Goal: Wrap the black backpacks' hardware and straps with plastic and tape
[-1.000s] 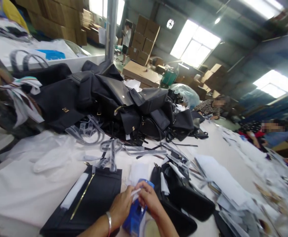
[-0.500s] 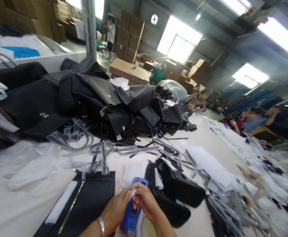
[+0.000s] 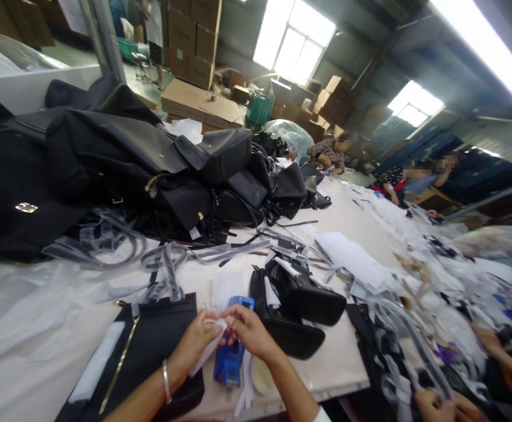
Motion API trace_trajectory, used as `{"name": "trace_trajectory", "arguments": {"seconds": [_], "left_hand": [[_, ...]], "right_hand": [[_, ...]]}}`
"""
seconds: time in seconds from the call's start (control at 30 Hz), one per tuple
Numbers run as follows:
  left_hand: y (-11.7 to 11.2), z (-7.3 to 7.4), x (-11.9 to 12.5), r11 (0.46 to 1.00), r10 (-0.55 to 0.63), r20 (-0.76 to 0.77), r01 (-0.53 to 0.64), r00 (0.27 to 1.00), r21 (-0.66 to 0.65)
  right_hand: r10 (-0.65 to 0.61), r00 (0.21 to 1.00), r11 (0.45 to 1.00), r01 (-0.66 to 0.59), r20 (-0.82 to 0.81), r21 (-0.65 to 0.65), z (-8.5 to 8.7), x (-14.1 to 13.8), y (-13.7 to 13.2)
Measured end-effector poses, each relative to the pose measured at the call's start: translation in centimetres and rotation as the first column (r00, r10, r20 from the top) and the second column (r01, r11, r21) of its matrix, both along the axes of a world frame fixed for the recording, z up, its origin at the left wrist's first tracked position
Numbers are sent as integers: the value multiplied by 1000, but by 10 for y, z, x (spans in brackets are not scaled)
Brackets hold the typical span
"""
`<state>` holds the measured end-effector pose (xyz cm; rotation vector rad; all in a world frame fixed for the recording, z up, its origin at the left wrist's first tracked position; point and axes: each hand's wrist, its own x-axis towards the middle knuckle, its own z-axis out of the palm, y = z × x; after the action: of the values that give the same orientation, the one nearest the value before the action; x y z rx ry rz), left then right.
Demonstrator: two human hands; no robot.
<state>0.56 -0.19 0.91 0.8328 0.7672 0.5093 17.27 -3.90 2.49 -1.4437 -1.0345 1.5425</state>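
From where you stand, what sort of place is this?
Probably a handbag factory's finishing or packing floor: a heap of black bags lies on a long white worktable, cardboard boxes are stacked behind, and other people sit along the table.

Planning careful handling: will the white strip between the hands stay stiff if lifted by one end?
Probably floppy: the white strip droops past the left hand, away from the right hand. Likely very light, since a mere pinch holds it. It looks thin, so it may crease easily.

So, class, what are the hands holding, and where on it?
A white strip: left hand and right hand pinch its upper end, above the blue tape dispenser.
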Motion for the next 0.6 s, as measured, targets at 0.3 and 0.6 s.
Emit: {"name": "trace_trajectory", "arguments": {"seconds": [0.3,0.6], "left_hand": [[6,10,-10,995,74,-100,-80,992,-55],[2,5,-8,994,20,-142,-35,990,-106]], "right_hand": [[-407,843,905,424,352,32,-37,8,-63],[-508,681,793,608,528,-22,-88,-35,-126]]}}
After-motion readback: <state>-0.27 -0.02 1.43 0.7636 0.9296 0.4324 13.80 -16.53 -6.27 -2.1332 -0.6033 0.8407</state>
